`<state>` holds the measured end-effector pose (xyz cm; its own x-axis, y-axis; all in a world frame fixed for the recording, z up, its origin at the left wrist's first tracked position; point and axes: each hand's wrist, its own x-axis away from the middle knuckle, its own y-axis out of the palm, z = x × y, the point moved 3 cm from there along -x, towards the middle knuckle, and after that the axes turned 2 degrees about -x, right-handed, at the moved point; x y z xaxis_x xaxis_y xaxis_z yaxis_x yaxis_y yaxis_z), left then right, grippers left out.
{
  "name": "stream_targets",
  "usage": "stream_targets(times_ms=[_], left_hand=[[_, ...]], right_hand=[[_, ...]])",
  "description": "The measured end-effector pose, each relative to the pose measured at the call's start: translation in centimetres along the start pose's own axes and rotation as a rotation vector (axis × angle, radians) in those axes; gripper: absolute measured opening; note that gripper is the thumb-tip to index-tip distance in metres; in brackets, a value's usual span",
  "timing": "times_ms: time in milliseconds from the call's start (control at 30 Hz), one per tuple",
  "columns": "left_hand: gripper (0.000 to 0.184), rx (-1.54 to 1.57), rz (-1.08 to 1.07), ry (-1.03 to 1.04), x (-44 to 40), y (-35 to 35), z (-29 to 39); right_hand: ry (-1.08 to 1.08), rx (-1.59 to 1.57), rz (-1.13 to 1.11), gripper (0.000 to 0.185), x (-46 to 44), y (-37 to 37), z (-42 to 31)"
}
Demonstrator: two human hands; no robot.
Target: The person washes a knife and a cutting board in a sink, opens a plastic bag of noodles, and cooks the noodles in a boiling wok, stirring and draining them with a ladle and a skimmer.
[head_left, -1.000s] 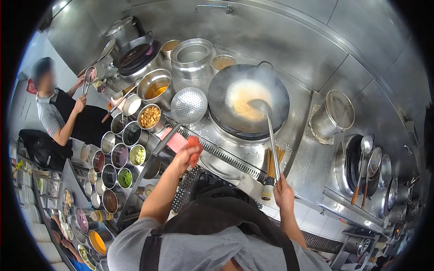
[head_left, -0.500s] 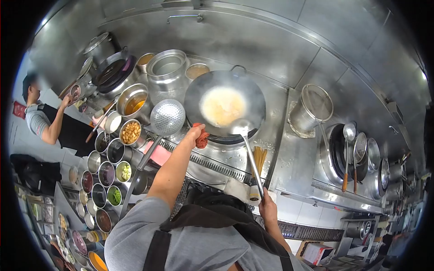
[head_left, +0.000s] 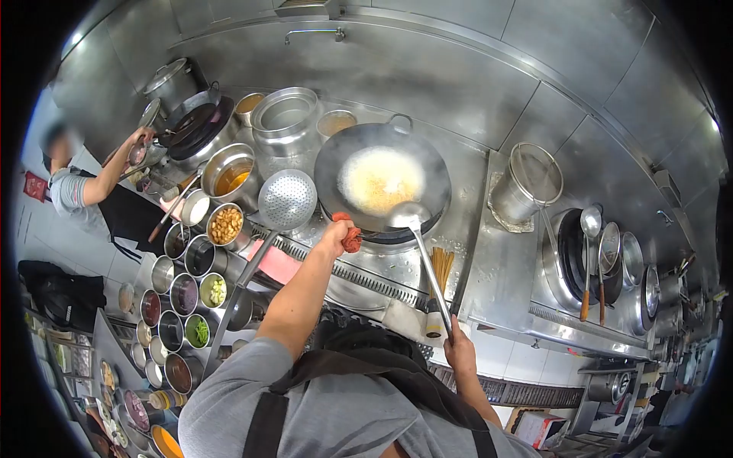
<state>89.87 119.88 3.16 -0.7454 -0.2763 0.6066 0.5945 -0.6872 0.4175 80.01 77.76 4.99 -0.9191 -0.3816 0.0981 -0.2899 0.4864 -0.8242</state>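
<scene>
My left hand [head_left: 336, 235] is closed around a red cloth [head_left: 351, 233] at the near left rim of a large dark wok [head_left: 435, 172]. Pale, bubbling liquid [head_left: 382, 179] fills the wok's middle, with steam above it. My right hand [head_left: 460, 349] grips the handle end of a long ladle [head_left: 411, 217], whose bowl is at the wok's near edge. A perforated strainer [head_left: 287, 200] lies left of the wok. Beneath the ladle's handle a bamboo brush [head_left: 441, 269] stands at the counter's front edge.
Metal pots of ingredients [head_left: 183, 294] crowd the left. A lidless steel pot [head_left: 285, 118] stands behind the strainer. A co-worker [head_left: 84, 187] works at the far left. On the right are a sieve on a pot [head_left: 534, 174] and more ladles [head_left: 591, 221].
Since a second ago, my left hand with the red cloth has moved forward to the wok's rim. The ladle has come from the liquid to the near edge. The view has shifted.
</scene>
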Motion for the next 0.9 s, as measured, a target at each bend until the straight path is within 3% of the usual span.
stream_targets(times_ms=[300, 467, 567, 633, 667, 767, 900], left_hand=[[0.016, 0.071, -0.001, 0.021, 1.7, 1.0, 0.5], [0.004, -0.005, -0.018, 0.105, 0.8, -0.1, 0.3], [0.002, -0.023, 0.02, 0.102, 0.1, -0.4, -0.1], [0.002, -0.011, 0.04, 0.09, 0.0, -0.4, -0.2], [0.002, -0.013, 0.053, 0.082, 0.0, -0.4, -0.2], [0.002, -0.034, 0.081, 0.147, -0.1, -0.5, -0.1], [0.004, -0.01, 0.056, 0.117, -0.7, -0.6, -0.3]], right_hand=[[-0.056, -0.031, 0.058, 0.064, 1.4, 0.0, -1.6], [-0.112, -0.035, 0.078, 0.06, 1.3, -0.4, -2.7], [-0.195, -0.183, 0.147, 0.055, -0.6, -0.4, -3.5], [0.092, -0.442, -0.009, 0.05, -3.0, -0.8, -5.3], [0.08, -0.433, -0.022, 0.05, -4.4, -1.1, -6.6], [0.182, -0.967, -0.017, 0.041, -8.4, -1.7, -9.7], [0.208, -1.119, -0.138, 0.03, -11.9, -1.6, -10.5]])
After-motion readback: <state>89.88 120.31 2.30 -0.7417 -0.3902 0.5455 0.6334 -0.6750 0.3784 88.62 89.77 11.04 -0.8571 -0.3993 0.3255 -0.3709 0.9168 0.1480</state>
